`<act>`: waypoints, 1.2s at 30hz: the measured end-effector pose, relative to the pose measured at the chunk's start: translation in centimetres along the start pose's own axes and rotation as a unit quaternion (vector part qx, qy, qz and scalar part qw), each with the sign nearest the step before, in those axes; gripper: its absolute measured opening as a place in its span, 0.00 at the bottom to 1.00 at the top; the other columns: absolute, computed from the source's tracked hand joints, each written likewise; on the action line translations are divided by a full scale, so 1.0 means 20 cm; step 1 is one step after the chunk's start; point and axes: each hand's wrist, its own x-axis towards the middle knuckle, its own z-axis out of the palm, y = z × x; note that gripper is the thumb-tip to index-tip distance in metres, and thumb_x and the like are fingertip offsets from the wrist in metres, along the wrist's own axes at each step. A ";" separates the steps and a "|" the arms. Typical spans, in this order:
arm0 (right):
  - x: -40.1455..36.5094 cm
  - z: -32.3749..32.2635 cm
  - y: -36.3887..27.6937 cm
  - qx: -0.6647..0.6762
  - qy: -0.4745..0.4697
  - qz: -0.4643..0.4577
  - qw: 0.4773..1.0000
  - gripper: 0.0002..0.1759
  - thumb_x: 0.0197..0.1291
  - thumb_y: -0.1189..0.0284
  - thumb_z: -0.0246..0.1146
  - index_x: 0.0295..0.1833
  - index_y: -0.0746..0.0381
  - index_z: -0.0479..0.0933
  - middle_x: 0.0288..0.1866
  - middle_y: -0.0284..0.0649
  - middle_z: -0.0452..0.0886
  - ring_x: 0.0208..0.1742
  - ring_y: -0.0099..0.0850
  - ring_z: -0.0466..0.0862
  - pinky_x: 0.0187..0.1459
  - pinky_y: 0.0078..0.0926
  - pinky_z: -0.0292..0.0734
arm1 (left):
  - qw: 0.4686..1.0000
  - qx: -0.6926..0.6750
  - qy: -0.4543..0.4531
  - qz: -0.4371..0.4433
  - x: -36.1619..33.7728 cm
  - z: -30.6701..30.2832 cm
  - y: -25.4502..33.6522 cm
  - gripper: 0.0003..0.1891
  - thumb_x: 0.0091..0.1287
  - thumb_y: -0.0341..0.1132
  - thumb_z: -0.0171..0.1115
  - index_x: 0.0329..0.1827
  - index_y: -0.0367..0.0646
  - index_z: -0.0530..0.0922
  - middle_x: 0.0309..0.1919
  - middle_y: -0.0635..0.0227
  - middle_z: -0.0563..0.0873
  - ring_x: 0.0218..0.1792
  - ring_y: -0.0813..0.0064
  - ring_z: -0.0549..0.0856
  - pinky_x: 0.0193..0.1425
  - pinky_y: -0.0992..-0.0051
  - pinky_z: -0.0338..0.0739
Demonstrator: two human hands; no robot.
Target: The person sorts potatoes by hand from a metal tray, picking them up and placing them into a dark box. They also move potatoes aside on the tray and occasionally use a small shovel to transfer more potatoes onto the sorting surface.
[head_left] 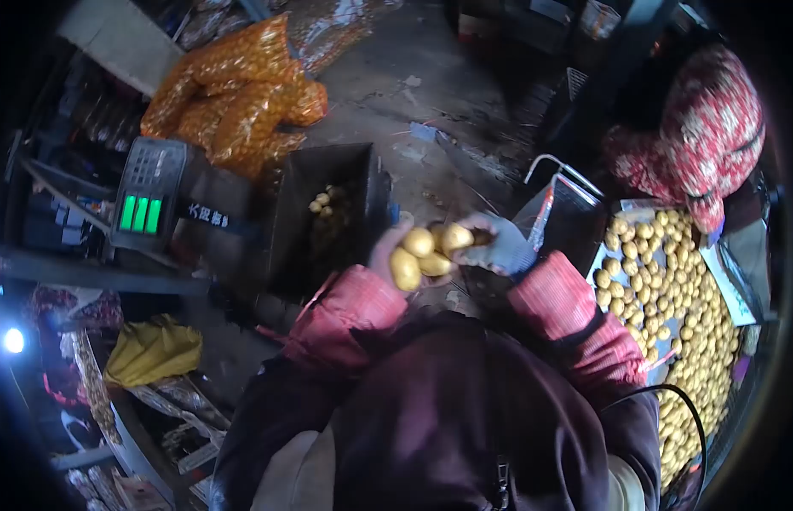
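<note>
Several yellow potatoes [419,242] are bunched together in front of my body. My left hand [389,249], bare, is curled around the left side of the bunch. From the right, my right hand [505,244], in a grey-blue glove, has its fingers on the potatoes at that side. Beside my left hand stands a dark bin [371,183] with some potatoes [322,201] inside it. Many more potatoes [695,298] lie spread over a surface at the right.
Orange net sacks [235,94] are piled at the upper left, near a scale display [141,213] with green digits. A red-and-white sack [712,128] stands at the upper right. A yellow cloth bag [155,351] lies at the lower left.
</note>
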 end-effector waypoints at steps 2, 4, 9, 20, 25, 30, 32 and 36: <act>0.21 0.16 -0.10 -0.009 -0.028 -0.009 1.000 0.20 0.52 0.69 0.77 0.51 0.58 0.83 0.25 0.29 0.79 0.18 0.15 0.71 0.19 0.16 0.63 | 0.996 0.008 0.029 0.079 -0.13 -0.07 0.16 0.32 0.73 0.62 0.45 0.64 0.44 0.74 0.55 0.55 0.83 0.48 0.52 0.86 0.46 0.50 0.83; 0.35 0.32 -0.24 0.040 -0.085 -0.006 0.996 0.24 0.56 0.72 0.74 0.59 0.58 0.80 0.36 0.33 0.81 0.27 0.19 0.77 0.26 0.18 0.73 | 0.985 0.008 0.114 0.131 -0.25 -0.10 0.31 0.34 0.71 0.65 0.45 0.63 0.44 0.75 0.57 0.57 0.83 0.51 0.52 0.85 0.49 0.50 0.80; 0.46 0.47 -0.14 0.033 -0.099 -0.129 0.986 0.27 0.59 0.73 0.71 0.65 0.58 0.75 0.45 0.36 0.79 0.27 0.18 0.76 0.24 0.20 0.71 | 0.956 -0.010 0.215 0.199 -0.43 -0.52 0.54 0.29 0.71 0.61 0.49 0.65 0.50 0.73 0.64 0.59 0.78 0.63 0.51 0.77 0.62 0.43 0.72; -0.33 -0.12 0.19 -0.039 0.220 0.024 0.974 0.24 0.61 0.63 0.67 0.61 0.59 0.77 0.46 0.41 0.79 0.27 0.26 0.81 0.30 0.26 0.77 | 0.797 0.475 0.306 0.214 0.12 -1.11 0.55 0.16 0.75 0.39 0.56 0.60 0.41 0.80 0.51 0.64 0.84 0.52 0.72 0.81 0.56 0.70 0.78; -0.92 -0.15 0.40 0.038 0.402 0.029 0.915 0.21 0.68 0.63 0.62 0.63 0.58 0.76 0.42 0.36 0.81 0.24 0.19 0.77 0.29 0.21 0.75 | 0.663 0.706 0.040 0.246 0.56 -0.18 0.07 0.15 0.74 0.31 0.58 0.60 0.34 0.79 0.54 0.59 0.83 0.56 0.70 0.79 0.62 0.71 0.73; -1.45 -0.12 0.62 -0.049 0.588 0.028 0.807 0.23 0.64 0.64 0.66 0.63 0.59 0.76 0.49 0.45 0.81 0.46 0.37 0.83 0.49 0.32 0.79 | 0.472 0.768 -0.298 0.314 0.80 0.39 -0.60 0.17 0.66 0.33 0.63 0.57 0.38 0.80 0.50 0.52 0.84 0.56 0.51 0.81 0.63 0.57 0.74; -1.67 -0.10 0.68 -0.210 0.663 0.071 0.715 0.26 0.58 0.63 0.68 0.62 0.58 0.77 0.53 0.47 0.79 0.52 0.44 0.81 0.54 0.39 0.78 | 0.405 0.745 -0.420 0.323 0.84 0.53 -0.85 0.19 0.61 0.33 0.66 0.54 0.38 0.80 0.50 0.53 0.84 0.56 0.47 0.80 0.63 0.55 0.73; -2.05 -0.04 0.81 -0.332 0.670 0.324 0.579 0.38 0.49 0.56 0.72 0.67 0.55 0.72 0.58 0.50 0.76 0.57 0.48 0.78 0.57 0.47 0.75 | 0.320 0.747 -0.504 0.295 0.88 0.64 -1.16 0.24 0.57 0.41 0.71 0.54 0.38 0.80 0.53 0.52 0.79 0.61 0.44 0.75 0.68 0.49 0.67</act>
